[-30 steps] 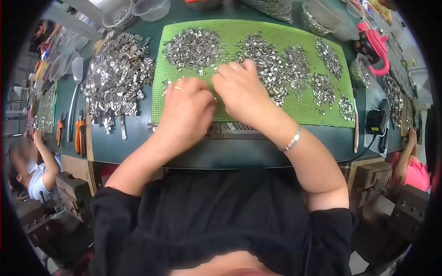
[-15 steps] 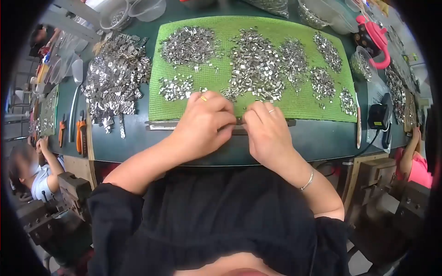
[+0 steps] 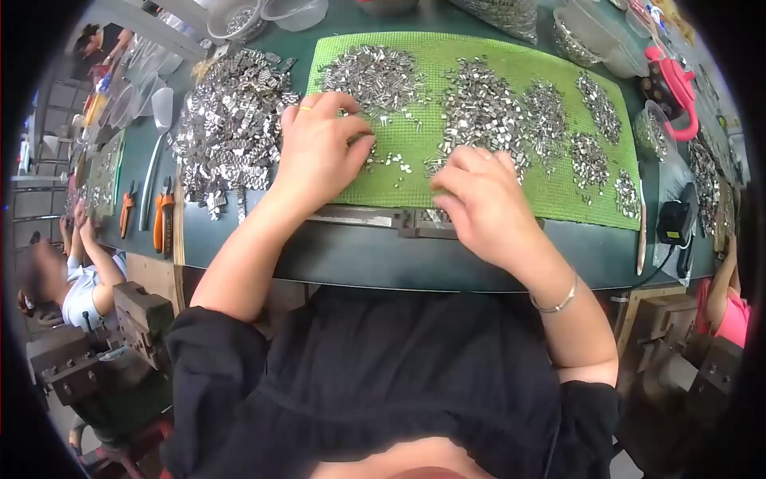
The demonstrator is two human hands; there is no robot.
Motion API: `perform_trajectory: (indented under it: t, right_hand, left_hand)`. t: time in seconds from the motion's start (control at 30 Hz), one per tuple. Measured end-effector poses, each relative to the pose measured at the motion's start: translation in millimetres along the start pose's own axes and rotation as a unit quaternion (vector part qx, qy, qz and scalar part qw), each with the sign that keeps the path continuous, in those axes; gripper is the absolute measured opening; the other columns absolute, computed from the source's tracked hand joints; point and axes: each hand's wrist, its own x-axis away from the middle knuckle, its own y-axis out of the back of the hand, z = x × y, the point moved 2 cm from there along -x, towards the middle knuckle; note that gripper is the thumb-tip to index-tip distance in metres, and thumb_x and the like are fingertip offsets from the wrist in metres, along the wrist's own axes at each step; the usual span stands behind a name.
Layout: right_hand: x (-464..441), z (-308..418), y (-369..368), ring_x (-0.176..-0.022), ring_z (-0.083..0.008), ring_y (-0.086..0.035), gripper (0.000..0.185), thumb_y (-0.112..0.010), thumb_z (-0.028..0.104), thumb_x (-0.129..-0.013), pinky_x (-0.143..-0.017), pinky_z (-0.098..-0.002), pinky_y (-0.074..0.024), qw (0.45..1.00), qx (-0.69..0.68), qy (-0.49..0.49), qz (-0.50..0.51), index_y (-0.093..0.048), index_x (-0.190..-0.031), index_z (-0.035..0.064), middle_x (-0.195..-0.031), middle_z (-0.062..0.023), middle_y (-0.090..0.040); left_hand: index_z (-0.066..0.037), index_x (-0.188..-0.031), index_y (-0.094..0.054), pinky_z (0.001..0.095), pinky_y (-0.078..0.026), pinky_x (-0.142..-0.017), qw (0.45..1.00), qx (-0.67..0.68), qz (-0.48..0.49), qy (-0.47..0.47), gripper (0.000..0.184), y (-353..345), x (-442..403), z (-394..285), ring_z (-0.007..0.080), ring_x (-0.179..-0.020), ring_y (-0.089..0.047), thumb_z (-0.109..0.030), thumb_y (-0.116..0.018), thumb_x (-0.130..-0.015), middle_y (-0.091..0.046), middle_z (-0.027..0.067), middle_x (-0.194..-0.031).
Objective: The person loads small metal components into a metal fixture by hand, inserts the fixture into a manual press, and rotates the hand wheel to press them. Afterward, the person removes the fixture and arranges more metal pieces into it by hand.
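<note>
Several piles of small metal pieces lie on a green textured mat (image 3: 415,188). My left hand (image 3: 323,152) is over the mat's left part, fingers curled with a gap between thumb and forefinger; nothing shows in it. Beneath its fingers is a small scatter of pieces (image 3: 391,162). My right hand (image 3: 487,195) hovers at the lower edge of the large middle pile (image 3: 483,104), its fingers bent and thumb apart, with no piece visible in it. Along the mat's front edge runs a metal bar (image 3: 407,222), partly behind my right hand.
Left of the mat lie a big heap of metal strips (image 3: 231,120), orange-handled pliers (image 3: 163,215) and a long scoop (image 3: 152,180). To the right are a pink-handled pot (image 3: 674,88), a tub of pieces (image 3: 653,136) and a black adapter (image 3: 677,222). Co-workers sit at both sides.
My hands have moved apart from the bar: the left up and leftward over the mat, the right slightly up and rightward to the middle pile. The whole view has shifted a little.
</note>
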Motion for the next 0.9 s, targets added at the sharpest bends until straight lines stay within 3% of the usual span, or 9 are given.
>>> perform_trajectory:
  t: [0.17,0.27,0.33,0.4,0.53,0.57,0.67,0.9]
  right_hand:
    - [-23.7,-7.6,-20.7,-0.087,-0.027,-0.057,0.01,-0.071,0.003,-0.078,-0.081,-0.0394,-0.0376,0.998,0.049,0.012,-0.023,-0.07,-0.089,0.006,-0.088,-0.0068,-0.059]
    - [-30.2,-4.6,-26.5,-0.087,-0.0265,-0.057,0.007,-0.071,0.005,-0.078,-0.08,-0.0396,-0.0375,0.997,0.076,0.012,-0.02,-0.072,-0.085,0.0058,-0.085,-0.0066,-0.06]
    - [-32.5,-1.8,-29.5,-0.086,-0.0259,-0.057,0.003,-0.073,0.007,-0.076,-0.08,-0.0402,-0.0372,0.995,0.092,0.01,-0.025,-0.072,-0.078,0.0057,-0.083,-0.0063,-0.06]
    - [-35.0,0.8,-33.7,-0.086,-0.0256,-0.057,0.002,-0.072,0.007,-0.075,-0.079,-0.0403,-0.037,0.994,0.11,0.007,-0.028,-0.07,-0.076,0.0059,-0.082,-0.0063,-0.059]
    - [-34.1,6.7,-42.7,-0.084,-0.0244,-0.057,0.006,-0.069,0.006,-0.073,-0.079,-0.0405,-0.0359,0.988,0.147,0.012,-0.053,-0.065,-0.07,0.0073,-0.079,-0.0062,-0.056]
    - [-33.6,8.0,-43.4,-0.084,-0.0244,-0.057,0.006,-0.069,0.006,-0.073,-0.079,-0.0405,-0.0359,0.988,0.146,0.013,-0.052,-0.065,-0.07,0.0073,-0.079,-0.0062,-0.056]
    - [-33.6,12.3,-44.2,-0.083,-0.0239,-0.057,0.005,-0.068,0.006,-0.073,-0.079,-0.0405,-0.0353,0.981,0.184,0.027,-0.06,-0.064,-0.071,0.0077,-0.078,-0.0059,-0.055]
    - [-29.4,6.0,-42.0,-0.083,-0.0243,-0.057,0.007,-0.068,0.006,-0.077,-0.08,-0.0416,-0.0352,0.986,0.151,0.04,-0.055,-0.065,-0.071,0.0076,-0.079,-0.0058,-0.056]
  left_hand:
    - [-0.009,-0.086,-0.076,0.0436,-0.041,-0.089,0.996,-0.039,0.082,0.013,0.01,-4.5,-18.7,-5.6,0.0261,-0.105,-0.058,-0.015,-0.072,-0.079,-0.065,0.0033,-0.102]
    - [-0.007,-0.083,-0.074,0.0439,-0.041,-0.087,0.993,-0.052,0.097,0.034,0.01,-10.1,-23.6,-6.6,0.0261,-0.104,-0.058,-0.015,-0.07,-0.079,-0.065,0.0035,-0.102]
    - [-0.005,-0.079,-0.071,0.044,-0.039,-0.086,0.996,-0.037,0.077,0.016,0.01,-9.9,-21.5,-6.7,0.0283,-0.104,-0.057,-0.01,-0.063,-0.08,-0.064,0.0089,-0.098]
    - [-0.006,-0.085,-0.067,0.0436,-0.039,-0.087,0.996,-0.048,0.069,-0.012,0.006,-3.9,-13.1,-13.5,0.0274,-0.104,-0.056,-0.009,-0.069,-0.081,-0.061,0.0048,-0.1]
    - [-0.008,-0.085,-0.064,0.042,-0.037,-0.087,0.987,-0.069,0.124,-0.082,0.007,16.3,16.9,-25.3,0.0256,-0.104,-0.054,-0.007,-0.069,-0.08,-0.059,0.0046,-0.099]
    - [-0.006,-0.083,-0.065,0.0434,-0.037,-0.085,0.985,-0.058,0.125,-0.1,0.005,15.6,23.3,-26.7,0.0265,-0.102,-0.053,-0.004,-0.064,-0.078,-0.058,0.0069,-0.097]
    - [-0.006,-0.083,-0.065,0.0419,-0.036,-0.087,0.989,0.029,0.131,-0.066,0.005,11.2,28.0,-19.5,0.0257,-0.1,-0.053,-0.004,-0.064,-0.079,-0.057,0.006,-0.096]
    - [-0.008,-0.08,-0.069,0.041,-0.036,-0.089,0.991,0.058,0.096,-0.076,0.011,11.0,24.7,-16.9,0.0243,-0.103,-0.053,-0.016,-0.077,-0.077,-0.057,0.0033,-0.099]
